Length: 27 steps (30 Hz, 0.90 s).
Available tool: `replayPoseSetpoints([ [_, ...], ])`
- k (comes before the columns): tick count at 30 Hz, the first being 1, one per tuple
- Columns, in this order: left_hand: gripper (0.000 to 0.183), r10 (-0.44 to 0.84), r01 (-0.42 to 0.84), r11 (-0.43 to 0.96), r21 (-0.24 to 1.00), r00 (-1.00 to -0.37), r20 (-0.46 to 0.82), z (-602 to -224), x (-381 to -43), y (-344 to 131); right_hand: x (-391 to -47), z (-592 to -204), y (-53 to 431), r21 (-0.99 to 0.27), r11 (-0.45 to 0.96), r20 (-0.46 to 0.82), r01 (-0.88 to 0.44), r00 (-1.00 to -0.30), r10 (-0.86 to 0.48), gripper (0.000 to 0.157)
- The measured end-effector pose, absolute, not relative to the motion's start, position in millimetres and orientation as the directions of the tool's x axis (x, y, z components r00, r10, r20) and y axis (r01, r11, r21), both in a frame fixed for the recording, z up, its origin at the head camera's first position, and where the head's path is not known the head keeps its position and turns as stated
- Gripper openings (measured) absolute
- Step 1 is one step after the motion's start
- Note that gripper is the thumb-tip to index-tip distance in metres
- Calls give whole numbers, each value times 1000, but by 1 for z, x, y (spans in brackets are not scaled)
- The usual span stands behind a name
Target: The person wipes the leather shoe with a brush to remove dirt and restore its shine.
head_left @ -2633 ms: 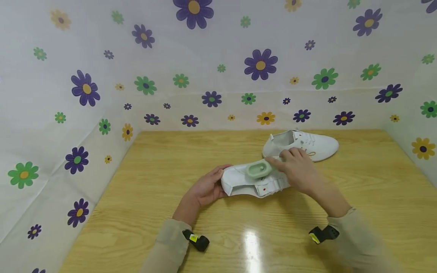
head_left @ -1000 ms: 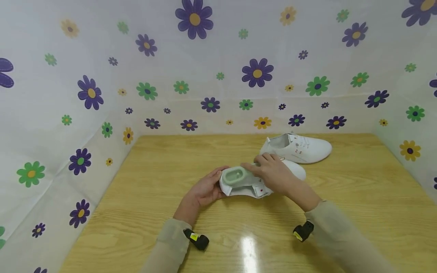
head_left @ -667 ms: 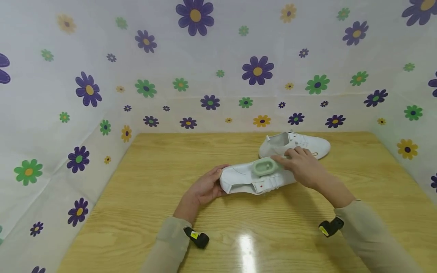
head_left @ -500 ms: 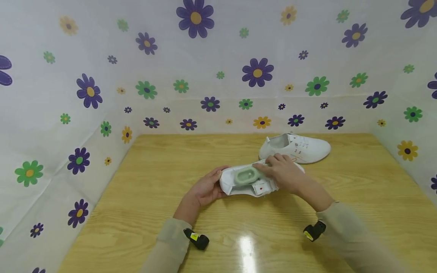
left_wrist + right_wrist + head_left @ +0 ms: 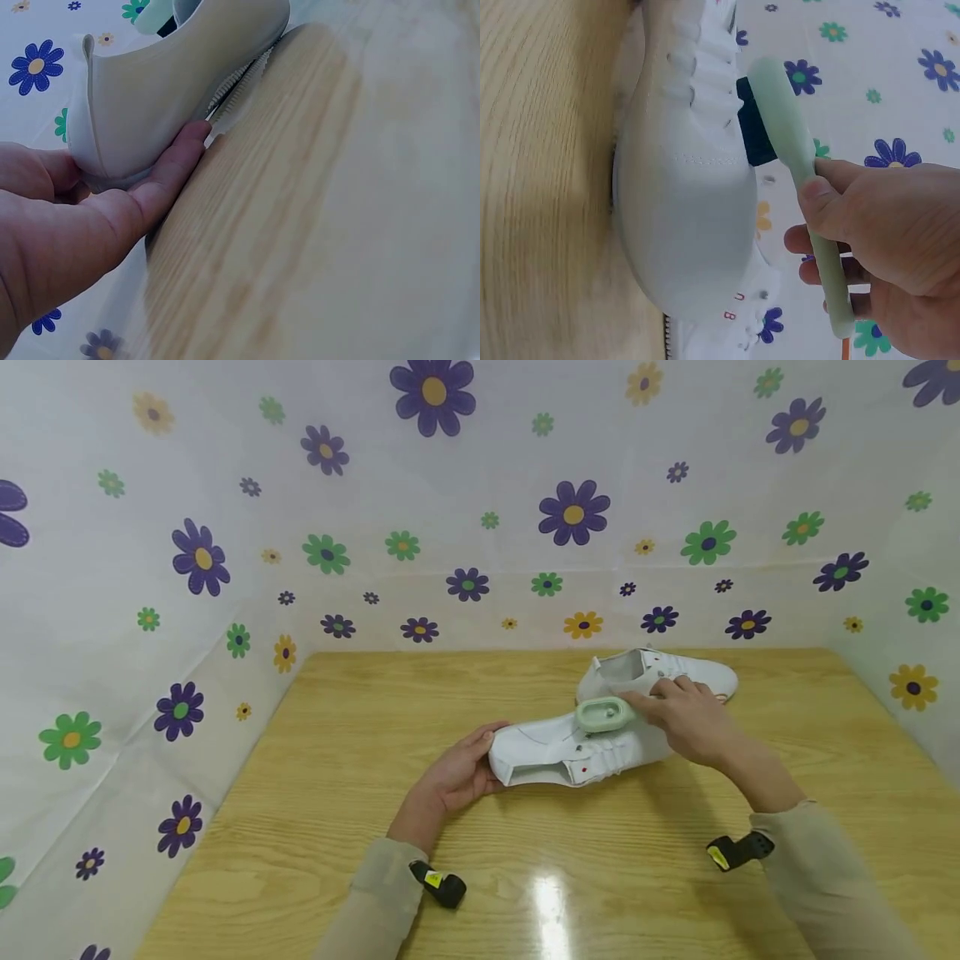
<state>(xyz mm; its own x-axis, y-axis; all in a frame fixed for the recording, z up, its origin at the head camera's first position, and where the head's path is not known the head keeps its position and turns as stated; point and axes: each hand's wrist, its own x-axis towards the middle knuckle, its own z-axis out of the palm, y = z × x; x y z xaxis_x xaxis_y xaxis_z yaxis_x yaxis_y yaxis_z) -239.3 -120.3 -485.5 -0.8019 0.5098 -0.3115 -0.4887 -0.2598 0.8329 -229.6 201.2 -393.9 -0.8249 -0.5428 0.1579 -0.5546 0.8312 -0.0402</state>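
Observation:
A white lace-up shoe [image 5: 534, 742] is tipped partly onto its side, its opening facing the person. My left hand [image 5: 459, 775] grips it at the heel; in the left wrist view, fingers reach under the sole beneath the heel [image 5: 142, 105]. A pale green shoe brush [image 5: 603, 715] is in my right hand [image 5: 693, 724], pinched along the handle by thumb and fingers. Seen from the right wrist, its dark bristles [image 5: 756, 124] lie against the shoe's upper near the laces [image 5: 694, 90]. In the head view the bristles are hidden under the brush head.
The second white shoe [image 5: 701, 673] stands upright just behind, its toe pointing right, close to the brush and right hand. Below is a wood-grain table [image 5: 360, 718]. A flower-patterned cloth [image 5: 480, 468] bounds it at the back and sides.
The brush has gone back and forth along the shoe: near the heel one second ago, now right at the laces. My left hand and the gripped shoe stay nearly in place.

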Motion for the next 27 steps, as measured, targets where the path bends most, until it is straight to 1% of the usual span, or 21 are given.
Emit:
replayPoseSetpoints([
  [3,46,511,-489,-259,833,-801,-312,-485,-238,-120,-226,-395,195,-33,813,130,-582,-809,-574,43],
  [8,46,530,-483,-272,832,-797,-289,-483,-237,-120,-223,-403,154,27,715,124,-698,-708,-695,49],
  [10,46,533,-487,-277,828,-795,-289,-483,-236,-120,-223,-404,146,43,694,119,-718,-686,-717,52],
  [11,46,533,-487,-277,828,-795,-289,-483,-236,-120,-224,-402,146,53,694,115,-718,-686,-718,52],
  [13,46,531,-484,-267,834,-795,-291,-482,-236,-120,-224,-398,154,69,723,106,-688,-715,-691,53],
  [16,46,518,-484,-259,836,-800,-303,-481,-237,-120,-225,-388,179,59,789,99,-612,-783,-615,48],
  [19,46,509,-477,-245,844,-804,-307,-480,-238,-119,-224,-382,205,37,831,110,-555,-824,-556,41],
  [21,46,511,-478,-242,844,-803,-308,-480,-238,-118,-222,-382,213,41,834,113,-550,-827,-551,41],
  [23,46,520,-477,-240,845,-799,-303,-480,-239,-118,-220,-387,211,44,819,116,-572,-811,-573,41],
  [27,46,524,-485,-241,841,-794,-307,-482,-239,-118,-215,-403,187,59,780,135,-624,-769,-625,43],
])
